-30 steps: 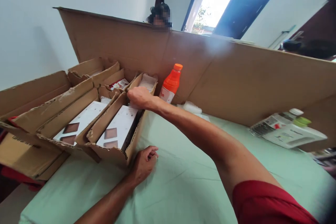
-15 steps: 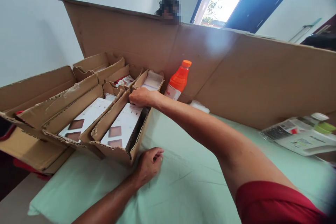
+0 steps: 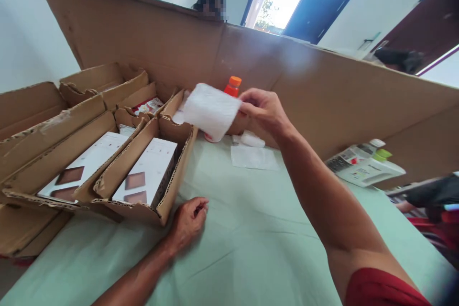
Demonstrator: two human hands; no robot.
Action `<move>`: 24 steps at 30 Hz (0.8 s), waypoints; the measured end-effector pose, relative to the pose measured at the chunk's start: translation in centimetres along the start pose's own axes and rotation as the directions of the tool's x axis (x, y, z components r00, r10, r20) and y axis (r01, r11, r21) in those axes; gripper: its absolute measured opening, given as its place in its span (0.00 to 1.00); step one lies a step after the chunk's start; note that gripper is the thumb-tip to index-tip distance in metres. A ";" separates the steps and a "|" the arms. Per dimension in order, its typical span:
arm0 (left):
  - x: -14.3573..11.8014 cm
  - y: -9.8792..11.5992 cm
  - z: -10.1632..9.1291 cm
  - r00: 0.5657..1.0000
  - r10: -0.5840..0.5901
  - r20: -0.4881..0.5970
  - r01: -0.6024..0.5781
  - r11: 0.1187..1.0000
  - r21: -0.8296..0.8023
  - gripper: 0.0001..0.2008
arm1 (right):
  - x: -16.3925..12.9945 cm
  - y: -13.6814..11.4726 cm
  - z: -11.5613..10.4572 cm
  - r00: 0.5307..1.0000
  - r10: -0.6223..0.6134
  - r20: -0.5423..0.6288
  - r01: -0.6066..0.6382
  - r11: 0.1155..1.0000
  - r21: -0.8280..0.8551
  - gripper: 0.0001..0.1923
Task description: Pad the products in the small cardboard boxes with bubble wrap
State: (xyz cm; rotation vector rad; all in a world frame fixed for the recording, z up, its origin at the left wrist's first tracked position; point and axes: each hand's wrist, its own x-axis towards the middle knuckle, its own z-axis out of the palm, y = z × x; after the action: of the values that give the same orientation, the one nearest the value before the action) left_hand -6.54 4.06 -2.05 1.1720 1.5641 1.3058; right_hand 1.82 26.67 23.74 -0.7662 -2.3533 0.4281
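My right hand (image 3: 263, 110) pinches the right edge of a white, translucent plastic sheet (image 3: 211, 110), blurred by motion. The sheet hangs in the air before an orange-capped bottle (image 3: 234, 85), hiding most of it. Its left end overlaps a small cardboard compartment (image 3: 174, 105) at the back. My left hand (image 3: 189, 222) rests on the green cloth (image 3: 244, 248) beside the front cardboard tray (image 3: 165, 208), fingers curled in with nothing visible in them. White boxes with brown square pictures lie in two long trays, one box (image 3: 145, 169) in the nearer tray and another (image 3: 86, 165) to its left.
A tall cardboard panel (image 3: 265, 62) runs along the back. Before it lie a thin clear sheet (image 3: 254, 158) and a small white bundle (image 3: 252, 138). A white bottle (image 3: 373, 169) lies tilted at the right. A person's head (image 3: 211, 2) shows behind the panel.
My right hand has come out of the trays and moved right, lifting the plastic sheet. My left hand stays on the cloth. The camera view has shifted.
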 end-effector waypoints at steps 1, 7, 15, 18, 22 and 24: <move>0.0 0.1 0.0 1.000 -0.001 -0.001 0.001 1.000 0.003 0.17 | -1.2 2.5 -0.3 0.997 0.070 -0.038 -0.066 0.994 0.088 0.07; 0.0 0.4 0.0 1.000 -0.006 -0.018 0.007 1.000 0.027 0.16 | -7.3 15.5 0.6 0.905 0.410 -0.116 -0.401 0.911 0.091 0.10; 0.0 0.6 0.3 0.999 -0.021 -0.030 0.021 1.000 -0.008 0.19 | -4.6 10.0 0.9 0.968 0.222 -0.113 -0.228 0.973 -0.044 0.10; 0.1 0.1 0.5 0.995 -0.076 -0.067 0.068 0.991 -0.118 0.30 | 0.3 3.5 3.7 1.000 0.007 -0.003 -0.007 0.991 -0.134 0.11; 0.8 -0.9 0.9 0.969 -0.184 -0.165 0.126 0.942 -0.312 0.37 | 7.5 -3.0 8.9 0.932 -0.086 0.351 0.243 0.868 -0.432 0.16; 1.1 -1.3 1.1 0.956 -0.223 -0.193 0.144 0.925 -0.353 0.38 | 10.3 -4.5 11.5 0.867 -0.015 0.497 0.316 0.788 -0.529 0.16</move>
State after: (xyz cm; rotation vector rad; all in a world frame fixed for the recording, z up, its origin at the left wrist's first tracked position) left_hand -6.00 5.39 -3.49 0.6626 1.4939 1.5481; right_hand -14.08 28.22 21.84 -0.7655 -3.0498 -0.2801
